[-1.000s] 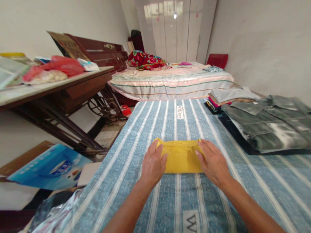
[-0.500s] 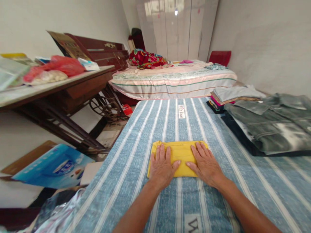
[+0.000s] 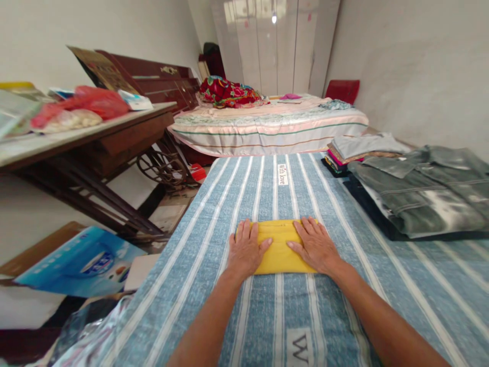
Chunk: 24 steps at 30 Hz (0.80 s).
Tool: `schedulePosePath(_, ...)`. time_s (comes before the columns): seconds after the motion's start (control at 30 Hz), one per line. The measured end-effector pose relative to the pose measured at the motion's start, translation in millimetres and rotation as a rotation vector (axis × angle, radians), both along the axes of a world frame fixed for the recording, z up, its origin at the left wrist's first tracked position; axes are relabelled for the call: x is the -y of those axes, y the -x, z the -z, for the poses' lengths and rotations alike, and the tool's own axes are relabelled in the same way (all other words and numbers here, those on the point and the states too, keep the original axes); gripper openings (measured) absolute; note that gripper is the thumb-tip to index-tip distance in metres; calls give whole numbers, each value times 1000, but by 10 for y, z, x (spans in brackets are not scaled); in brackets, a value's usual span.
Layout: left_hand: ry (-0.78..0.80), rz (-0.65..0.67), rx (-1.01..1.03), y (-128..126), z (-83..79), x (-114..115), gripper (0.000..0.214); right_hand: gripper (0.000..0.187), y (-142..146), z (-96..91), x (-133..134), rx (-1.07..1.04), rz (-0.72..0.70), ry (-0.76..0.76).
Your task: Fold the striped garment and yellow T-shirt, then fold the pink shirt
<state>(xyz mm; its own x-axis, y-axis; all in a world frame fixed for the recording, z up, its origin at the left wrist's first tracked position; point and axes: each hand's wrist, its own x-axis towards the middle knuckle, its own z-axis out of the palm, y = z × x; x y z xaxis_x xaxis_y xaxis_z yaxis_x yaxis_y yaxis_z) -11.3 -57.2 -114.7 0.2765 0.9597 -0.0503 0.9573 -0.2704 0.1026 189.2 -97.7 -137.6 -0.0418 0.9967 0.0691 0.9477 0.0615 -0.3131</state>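
Observation:
A yellow garment point(image 3: 280, 251), folded into a flat rectangle, lies on the blue-and-white striped cloth point(image 3: 263, 199) in front of me. My left hand point(image 3: 246, 251) rests flat over its left end, fingers stretched forward and thumb pointing inward. Over the right end lies my right hand point(image 3: 314, 245), also flat with its fingers spread. Both hands press on top of the cloth without gripping it. The garment's two ends are partly hidden under the palms.
On the right lie a folded grey-green denim jacket point(image 3: 424, 188) and a stack of folded clothes point(image 3: 367, 148). A sewing-machine table point(image 3: 114, 135) with red bags stands left, above a blue carton point(image 3: 82, 260). Behind is another bed point(image 3: 267, 127).
My left hand has shifted outward to the garment's left edge. My right hand has moved slightly up and left in the picture, and the whole view has shifted a little left.

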Motion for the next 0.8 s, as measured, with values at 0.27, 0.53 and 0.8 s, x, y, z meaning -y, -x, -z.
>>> schedulePosePath(0.27,-84,-56,375,276,-20,-168,46,42,-605,-123,79,-749,421,-252)
schedulePosePath(0.53,219,-485,752,454,-183,-386,28,14,-738,-183,174,-939,601,238)
schedulePosePath(0.8,401,-528,885,383,-289,-624,17,19,-580,-210,-127,-972,520,383)
